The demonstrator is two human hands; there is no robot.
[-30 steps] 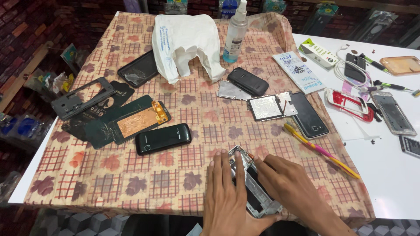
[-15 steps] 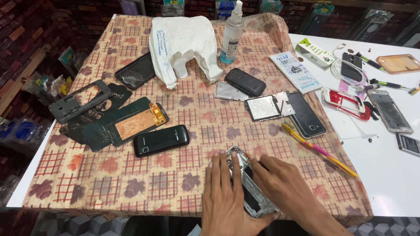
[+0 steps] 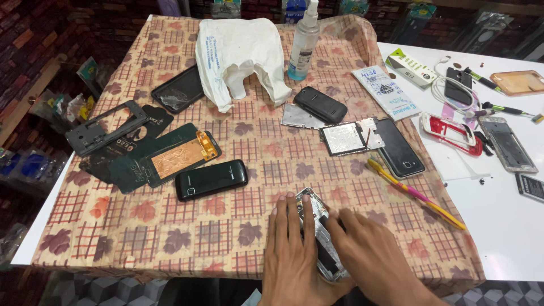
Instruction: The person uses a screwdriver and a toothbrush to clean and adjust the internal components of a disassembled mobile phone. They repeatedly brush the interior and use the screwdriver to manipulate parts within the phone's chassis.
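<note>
An opened phone body (image 3: 319, 226) with a silver frame lies near the front edge of the patterned cloth (image 3: 238, 170). My left hand (image 3: 290, 255) lies flat on its left side with fingers stretched out. My right hand (image 3: 374, 258) covers its right side, fingertips on the dark inside. Part of the phone is hidden under both hands. A black phone (image 3: 211, 179) lies a little to the left, and a yellow and pink tool (image 3: 415, 192) to the right.
A screen with copper backing (image 3: 170, 158), a grey frame (image 3: 105, 127), a white plastic bag (image 3: 241, 54) and a spray bottle (image 3: 304, 39) lie farther back. Several phones, a red frame (image 3: 450, 133), cables and parts sit on the white table (image 3: 510, 226) at right.
Both hands stay on the opened phone. My right hand has shifted slightly over it, and the view has moved a little.
</note>
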